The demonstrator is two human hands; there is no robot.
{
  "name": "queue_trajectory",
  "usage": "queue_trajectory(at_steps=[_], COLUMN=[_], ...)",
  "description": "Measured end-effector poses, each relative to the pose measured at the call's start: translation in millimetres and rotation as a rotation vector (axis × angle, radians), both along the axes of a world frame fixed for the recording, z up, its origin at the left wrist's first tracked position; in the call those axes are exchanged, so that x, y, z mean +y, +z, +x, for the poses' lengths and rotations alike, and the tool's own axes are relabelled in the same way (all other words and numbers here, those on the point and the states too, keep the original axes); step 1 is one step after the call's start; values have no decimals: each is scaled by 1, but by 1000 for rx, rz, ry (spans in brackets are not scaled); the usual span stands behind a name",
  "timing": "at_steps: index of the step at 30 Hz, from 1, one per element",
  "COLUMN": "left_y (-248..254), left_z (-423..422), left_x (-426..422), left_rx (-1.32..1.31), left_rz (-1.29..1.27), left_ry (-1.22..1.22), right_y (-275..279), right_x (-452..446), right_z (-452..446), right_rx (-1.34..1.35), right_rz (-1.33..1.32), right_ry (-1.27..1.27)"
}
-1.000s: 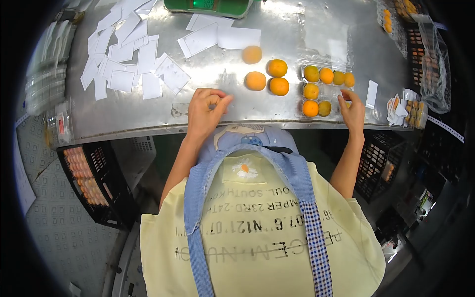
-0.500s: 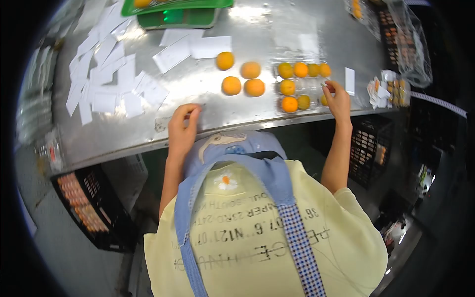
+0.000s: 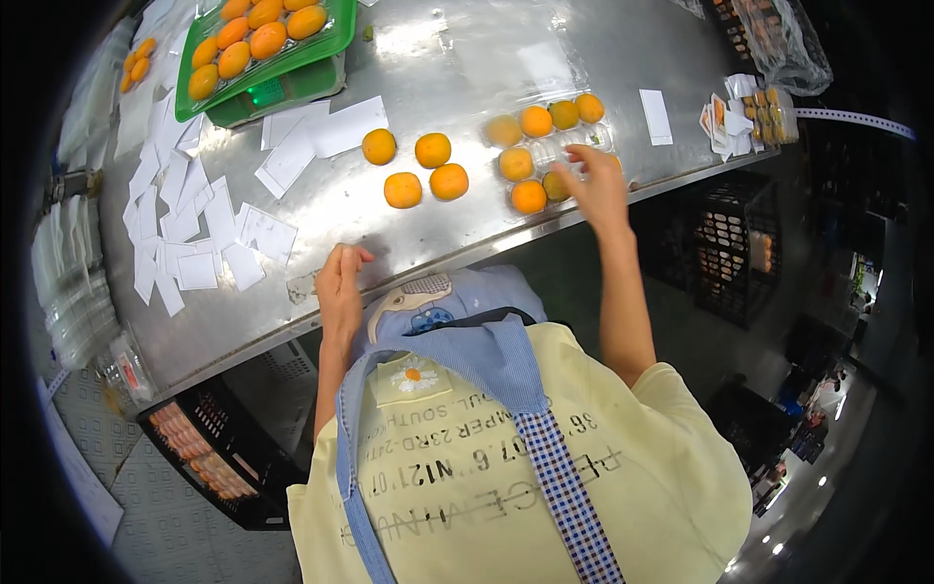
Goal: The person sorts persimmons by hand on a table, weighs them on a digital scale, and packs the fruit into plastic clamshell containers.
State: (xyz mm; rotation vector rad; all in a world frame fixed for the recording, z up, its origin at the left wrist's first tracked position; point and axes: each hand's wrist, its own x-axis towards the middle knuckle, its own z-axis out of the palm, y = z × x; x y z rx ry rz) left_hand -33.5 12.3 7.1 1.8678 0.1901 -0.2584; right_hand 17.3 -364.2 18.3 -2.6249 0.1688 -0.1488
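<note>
Near the front edge of the shiny metal counter (image 3: pixel 413 234), a clear plastic tray (image 3: pixel 549 148) holds round orange fruits (image 3: pixel 536 121) — four in its far row, others at its left and front. Above its right part is the right hand (image 3: pixel 600 190), thumb and forefinger parted. Four loose fruits (image 3: pixel 433 150) sit left of the tray. By the front edge, the left hand (image 3: pixel 338 287) has its fingers curled — whether around anything, I cannot tell. Toward the far left corner, a green plastic tray (image 3: pixel 343 34) bears packed fruits (image 3: pixel 269 41).

The yellow shirt (image 3: pixel 477 487) reads "SOUTH" and "N121".
</note>
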Motion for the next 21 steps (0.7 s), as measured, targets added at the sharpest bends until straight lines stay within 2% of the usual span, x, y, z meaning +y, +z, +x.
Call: queue_trajectory(at_steps=[2, 5, 10, 12, 13, 16, 18, 21], left_y=[1, 5, 12, 3, 3, 32, 50, 64], left_z=[2, 6, 5, 5, 5, 19, 32, 43], left_x=[-5, -13, -20, -18, -18, -39, -51, -66], left_rx=[10, 31, 73, 102, 117, 177, 238, 246], left_rz=[-29, 12, 118, 42, 7, -346, -521, -701], left_ry=[-26, -89, -150, -153, -144, -109, -130, -102], right_y=[-10, -9, -20, -13, -5, 31, 59, 75], right_x=[32, 55, 48, 46, 48, 68, 92, 118], right_z=[3, 9, 10, 12, 13, 9, 6, 5], right_rx=[-135, -8, 3, -12, -1, 46, 111, -1], right_rz=[-138, -213, -131, -68, 73, 448, 521, 442], right_ry=[88, 108, 103, 123, 151, 316, 459, 662])
